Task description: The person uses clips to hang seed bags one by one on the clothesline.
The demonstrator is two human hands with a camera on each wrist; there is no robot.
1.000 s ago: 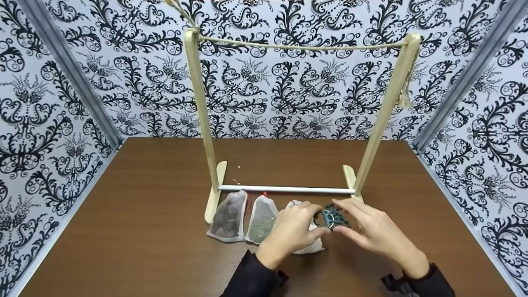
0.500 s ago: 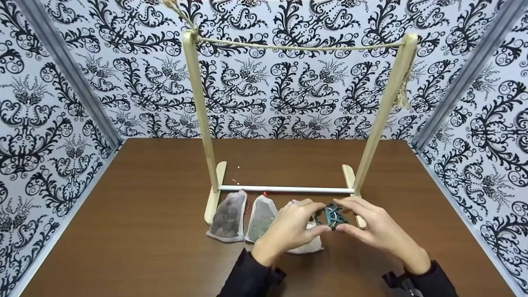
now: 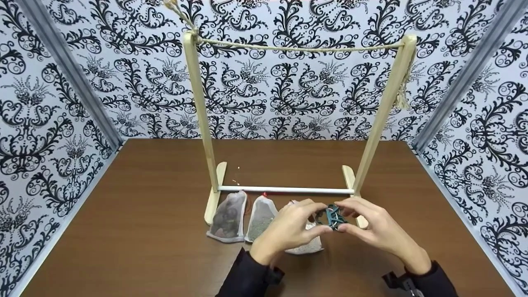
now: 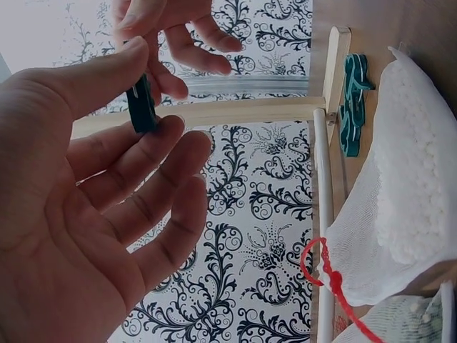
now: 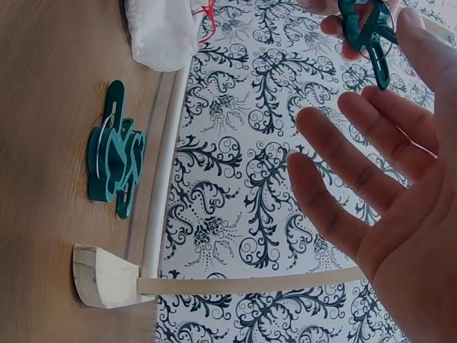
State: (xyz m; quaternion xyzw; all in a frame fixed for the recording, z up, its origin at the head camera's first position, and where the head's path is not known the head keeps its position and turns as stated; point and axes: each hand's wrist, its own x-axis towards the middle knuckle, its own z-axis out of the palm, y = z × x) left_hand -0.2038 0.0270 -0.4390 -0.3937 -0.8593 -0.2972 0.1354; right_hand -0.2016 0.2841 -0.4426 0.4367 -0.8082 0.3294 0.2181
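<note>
A dark green plastic clothespin (image 3: 335, 217) with a wire spring is held up between both hands. My left hand (image 3: 288, 227) pinches one side of it between thumb and fingertips, and my right hand (image 3: 379, 227) holds the opposite side with thumb and forefinger. In the right wrist view, the held clothespin (image 5: 371, 36) shows its legs, while the other fingers of that hand spread loosely. More green clothespins (image 5: 114, 157) lie on the table below the hands. A mesh bag of white grains (image 4: 414, 157) lies beside them, partly covered by my left hand in the head view.
Two more mesh bags, one with dark contents (image 3: 229, 216) and one with green contents (image 3: 260, 220), lie to the left. Behind them stands a wooden frame (image 3: 202, 115) with a white bottom bar (image 3: 284, 189) and a rope (image 3: 301, 49) across its top. Patterned walls surround the brown table (image 3: 144, 231).
Both hands keep holding the clothespin at nearly the same spot. The clothespin has turned slightly, and my left hand has shifted a little to the left.
</note>
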